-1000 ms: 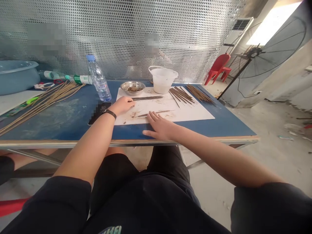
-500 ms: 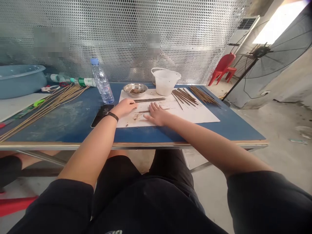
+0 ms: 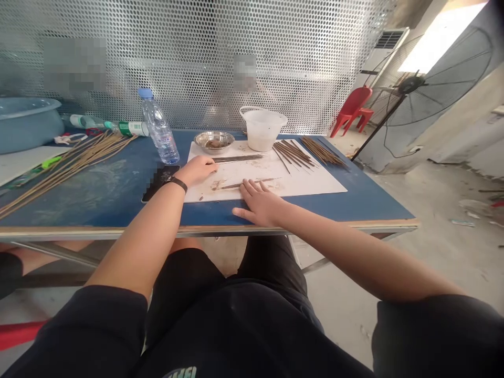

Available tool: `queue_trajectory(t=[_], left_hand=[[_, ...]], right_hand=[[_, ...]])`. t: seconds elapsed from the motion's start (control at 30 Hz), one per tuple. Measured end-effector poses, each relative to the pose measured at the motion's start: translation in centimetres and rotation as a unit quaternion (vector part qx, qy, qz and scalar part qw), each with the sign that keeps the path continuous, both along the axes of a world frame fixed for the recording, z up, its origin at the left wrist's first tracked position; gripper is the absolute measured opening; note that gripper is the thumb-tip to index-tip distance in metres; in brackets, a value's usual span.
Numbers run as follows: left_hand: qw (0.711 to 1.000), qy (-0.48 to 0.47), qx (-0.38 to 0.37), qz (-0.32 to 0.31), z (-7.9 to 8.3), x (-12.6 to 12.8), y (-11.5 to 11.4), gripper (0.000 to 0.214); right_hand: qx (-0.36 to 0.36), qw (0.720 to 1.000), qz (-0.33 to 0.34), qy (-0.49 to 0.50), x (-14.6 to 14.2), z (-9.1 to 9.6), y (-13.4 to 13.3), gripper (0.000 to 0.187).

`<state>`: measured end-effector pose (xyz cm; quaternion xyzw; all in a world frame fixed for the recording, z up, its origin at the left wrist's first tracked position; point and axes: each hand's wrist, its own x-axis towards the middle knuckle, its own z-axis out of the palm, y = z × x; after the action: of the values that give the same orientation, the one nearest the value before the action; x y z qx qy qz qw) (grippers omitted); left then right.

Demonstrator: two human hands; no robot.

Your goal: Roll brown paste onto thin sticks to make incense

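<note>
My right hand [image 3: 262,203] lies flat, fingers stretched and thumb apart, its fingertips on a thin brown-coated stick that looks like an incense stick [image 3: 230,186]. This stick lies crosswise on a white board [image 3: 315,184] smeared with brown crumbs. My left hand [image 3: 198,170], a dark band on its wrist, rests at the board's left side with fingers curled together. It touches or nearly touches the left ends of several dark sticks [image 3: 240,158]; what is under its fingers is hidden. Behind it stands a metal bowl [image 3: 202,139] with a brown lump [image 3: 213,144] inside.
A white plastic bucket [image 3: 263,128] stands at the board's back edge. Finished-looking brown sticks [image 3: 295,153] and another bundle [image 3: 325,153] lie right. Left are a phone [image 3: 155,184], a tilted-looking water bottle [image 3: 160,128], long thin sticks [image 3: 74,165] and a blue basin [image 3: 29,126].
My right hand has slid toward me, its thumb now over the board's front edge, and the stick under it has shifted nearer. My left hand stays about where it was. The view has turned slightly.
</note>
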<state>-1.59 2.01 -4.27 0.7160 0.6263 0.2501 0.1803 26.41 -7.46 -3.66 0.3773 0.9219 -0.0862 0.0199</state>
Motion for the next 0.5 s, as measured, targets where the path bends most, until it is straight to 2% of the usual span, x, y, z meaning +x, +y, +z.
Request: queue_trajectory(t=[0.07, 0.13, 0.37, 0.5], left_hand=[[1.000, 0.000, 0.001, -0.003, 0.0, 0.0, 0.1, 0.028], [1.000, 0.003, 0.009, -0.002, 0.1, 0.0, 0.0, 0.029], [1.000, 0.018, -0.005, -0.011, 0.9, 0.4, -1.0, 0.035], [1.000, 0.018, 0.000, -0.004, 0.7, 0.4, -1.0, 0.037]], right_hand=[[0.002, 1.000, -0.005, -0.003, -0.2, 0.0, -0.3, 0.122], [0.007, 1.000, -0.010, 0.000, -0.8, -0.1, 0.5, 0.123], [0.009, 0.998, -0.055, 0.013, -5.0, -0.7, 6.9, 0.123], [0.005, 0.997, -0.067, 0.027, -6.0, -0.7, 8.1, 0.125]])
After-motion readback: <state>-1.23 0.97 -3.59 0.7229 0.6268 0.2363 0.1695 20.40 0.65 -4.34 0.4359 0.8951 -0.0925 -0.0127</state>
